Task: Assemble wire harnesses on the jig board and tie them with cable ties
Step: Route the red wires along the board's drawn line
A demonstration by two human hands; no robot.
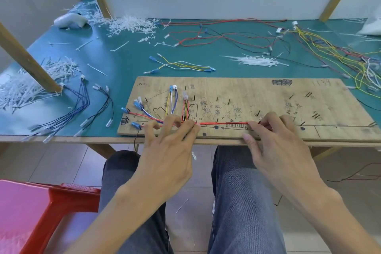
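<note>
A wooden jig board with nails and pen marks lies at the table's front edge. A bundle of red wires runs along its lower line, and blue, yellow and white wires with connectors fan out on its left part. My left hand presses the bundle down near the branch point with spread fingers. My right hand pinches the red wires further right, fingers curled over them. White cable ties lie in a small heap behind the board.
Loose red and black wires and yellow wires cover the green table at the back right. Piles of cut tie ends lie at the back left. Blue and black wire sets lie left of the board. A red stool stands at lower left.
</note>
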